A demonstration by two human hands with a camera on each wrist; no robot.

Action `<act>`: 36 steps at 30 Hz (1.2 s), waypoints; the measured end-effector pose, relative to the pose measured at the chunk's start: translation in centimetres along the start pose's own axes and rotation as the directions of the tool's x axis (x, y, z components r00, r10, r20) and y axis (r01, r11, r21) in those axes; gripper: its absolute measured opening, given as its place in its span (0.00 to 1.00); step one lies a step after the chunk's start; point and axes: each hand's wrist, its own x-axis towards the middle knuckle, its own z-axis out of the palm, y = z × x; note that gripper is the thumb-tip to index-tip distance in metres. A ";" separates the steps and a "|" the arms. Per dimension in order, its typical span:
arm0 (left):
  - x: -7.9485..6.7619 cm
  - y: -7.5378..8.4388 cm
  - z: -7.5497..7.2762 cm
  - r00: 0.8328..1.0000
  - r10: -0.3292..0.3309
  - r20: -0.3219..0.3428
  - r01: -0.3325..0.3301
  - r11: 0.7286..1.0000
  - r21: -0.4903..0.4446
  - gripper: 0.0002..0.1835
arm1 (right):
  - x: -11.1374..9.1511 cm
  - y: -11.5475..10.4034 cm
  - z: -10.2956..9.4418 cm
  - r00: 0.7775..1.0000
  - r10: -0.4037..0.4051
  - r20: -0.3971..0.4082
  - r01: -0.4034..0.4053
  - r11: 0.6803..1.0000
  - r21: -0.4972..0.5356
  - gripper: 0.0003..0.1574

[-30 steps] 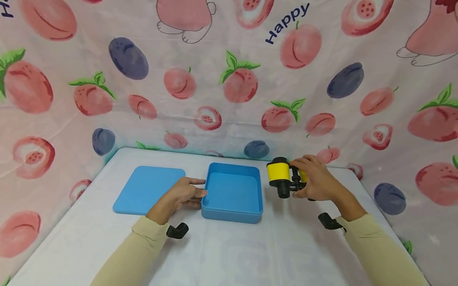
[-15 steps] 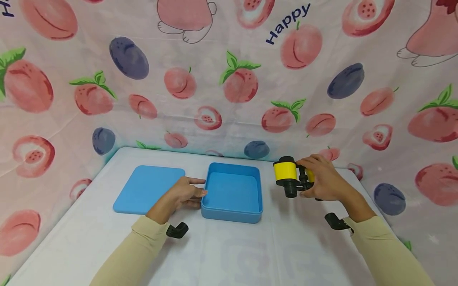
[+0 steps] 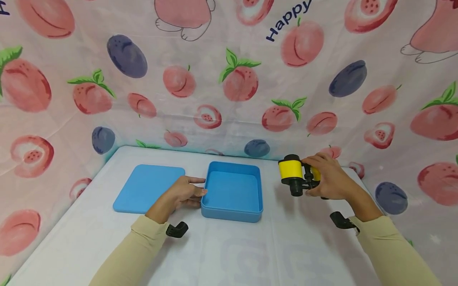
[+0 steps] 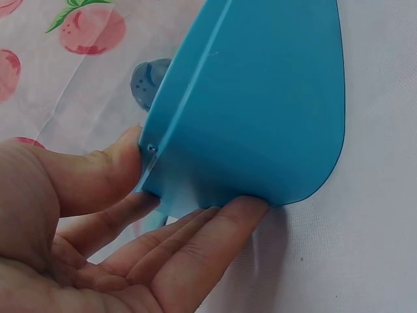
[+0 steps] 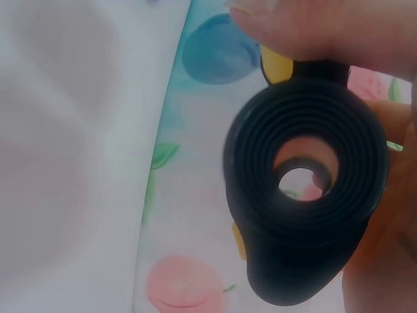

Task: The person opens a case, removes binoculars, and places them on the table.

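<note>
A pair of yellow and black toy binoculars (image 3: 291, 170) is in my right hand (image 3: 330, 178), at the right of the head view. Thumb and fingers grip it near the centre hinge and the right barrel, hiding part of that barrel. A black eyepiece (image 5: 306, 173) fills the middle of the right wrist view. Left of the binoculars stands an open blue box (image 3: 234, 192) with nothing in it. My left hand (image 3: 184, 192) rests against its left side. The left wrist view shows the thumb at the rim and fairly straight fingers (image 4: 215, 244) on the outer wall.
A flat blue lid (image 3: 148, 188) lies on the table left of the box, partly behind the left hand. The white-covered table (image 3: 229, 254) meets a fruit-printed cloth (image 3: 211, 91) at its back and sides.
The right hand has moved a little to the right with the binoculars, away from the box. The left hand, box and lid hold their places.
</note>
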 end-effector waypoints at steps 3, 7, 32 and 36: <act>-0.1 -0.1 0.0 1.000 -0.001 -0.001 0.001 1.000 -0.002 0.31 | -0.1 0.1 0.0 1.000 -0.003 0.001 0.003 1.000 0.004 0.57; -0.1 -0.2 0.0 1.000 -0.005 -0.003 0.005 1.000 -0.004 0.31 | -0.2 0.2 0.0 1.000 -0.002 0.007 0.002 1.000 0.006 0.57; 0.2 -0.3 -0.2 1.000 -0.001 -0.001 0.001 1.000 0.001 0.31 | -0.2 1.1 2.4 1.000 -0.010 0.011 0.010 1.000 0.017 0.57; 0.2 -0.2 -0.1 1.000 0.002 0.000 -0.002 1.000 0.001 0.32 | -0.2 1.1 2.8 1.000 0.001 0.022 -0.001 1.000 0.020 0.57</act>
